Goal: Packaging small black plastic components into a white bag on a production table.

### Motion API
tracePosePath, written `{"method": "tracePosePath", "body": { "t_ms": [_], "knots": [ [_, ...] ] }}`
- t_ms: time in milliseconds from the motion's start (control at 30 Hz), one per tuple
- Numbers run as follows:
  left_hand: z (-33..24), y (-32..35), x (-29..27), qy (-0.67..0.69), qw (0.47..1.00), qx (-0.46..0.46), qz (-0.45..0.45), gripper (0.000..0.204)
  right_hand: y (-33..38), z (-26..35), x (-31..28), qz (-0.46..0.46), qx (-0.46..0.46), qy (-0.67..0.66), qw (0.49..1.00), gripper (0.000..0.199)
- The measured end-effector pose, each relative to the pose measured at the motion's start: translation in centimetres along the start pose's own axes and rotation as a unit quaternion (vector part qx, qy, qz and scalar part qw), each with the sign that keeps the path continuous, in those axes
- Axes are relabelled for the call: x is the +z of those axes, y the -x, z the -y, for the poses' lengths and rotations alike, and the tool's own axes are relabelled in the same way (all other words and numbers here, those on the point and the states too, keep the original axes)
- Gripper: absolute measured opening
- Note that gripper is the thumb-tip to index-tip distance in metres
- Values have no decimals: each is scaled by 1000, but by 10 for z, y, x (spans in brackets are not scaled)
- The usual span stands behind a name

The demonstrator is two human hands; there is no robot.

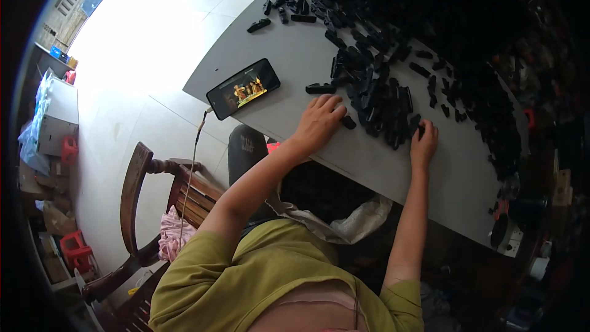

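A heap of small, elongated black plastic pieces [372, 95] lies on the grey table [295, 55]. At the heap's near left side is my left hand [318, 124], its fingers bent around a short black piece [348, 122] whose end sticks out by the fingertips; the thumb is mostly hidden. My right hand [425, 144] rests at the heap's near right edge. Its fingers are closed on another black piece [421, 130], seen only in part. Just beyond my left hand, one loose piece [321, 88] lies flat on the tabletop.
A phone [244, 89] with a lit screen and a cable lies at the table's left edge. More black pieces spread toward the far side and right. A power strip [511, 241] sits at the right corner. A wooden chair [138, 203] stands left; a whitish sack [362, 218] hangs below the near edge.
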State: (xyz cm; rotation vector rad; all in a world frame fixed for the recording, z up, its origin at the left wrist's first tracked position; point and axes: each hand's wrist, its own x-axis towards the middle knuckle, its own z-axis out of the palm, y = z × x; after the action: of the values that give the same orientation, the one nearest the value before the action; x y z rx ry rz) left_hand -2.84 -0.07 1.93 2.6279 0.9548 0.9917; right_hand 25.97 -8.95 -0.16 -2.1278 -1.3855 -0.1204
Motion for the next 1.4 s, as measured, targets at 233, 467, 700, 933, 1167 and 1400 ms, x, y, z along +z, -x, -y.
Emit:
{"method": "tracePosePath", "body": {
  "t_ms": [233, 467, 700, 933, 1167, 1400],
  "knots": [
    [-14, 18, -10, 121, 982, 2, 148, 21, 30, -29, -2, -115, 90, -224, 964, 30],
    [-25, 33, -11, 263, 954, 16, 142, 27, 81, 42, -43, 40, 262, -698, 665, 38],
    [-18, 33, -6, 339, 923, -21, 181, 24, 94, 102, -29, 186, 36, -293, 937, 25],
    [-14, 28, -10, 354, 912, -24, 206, 22, 83, 102, -39, 151, -131, -179, 963, 26],
    [-13, 24, -2, 380, 897, 35, 223, 23, 82, 100, -25, 177, -171, -229, 942, 25],
    [-19, 31, -8, 355, 913, 8, 203, 25, 95, 103, -25, 138, -141, -233, 952, 25]
  ]
}}
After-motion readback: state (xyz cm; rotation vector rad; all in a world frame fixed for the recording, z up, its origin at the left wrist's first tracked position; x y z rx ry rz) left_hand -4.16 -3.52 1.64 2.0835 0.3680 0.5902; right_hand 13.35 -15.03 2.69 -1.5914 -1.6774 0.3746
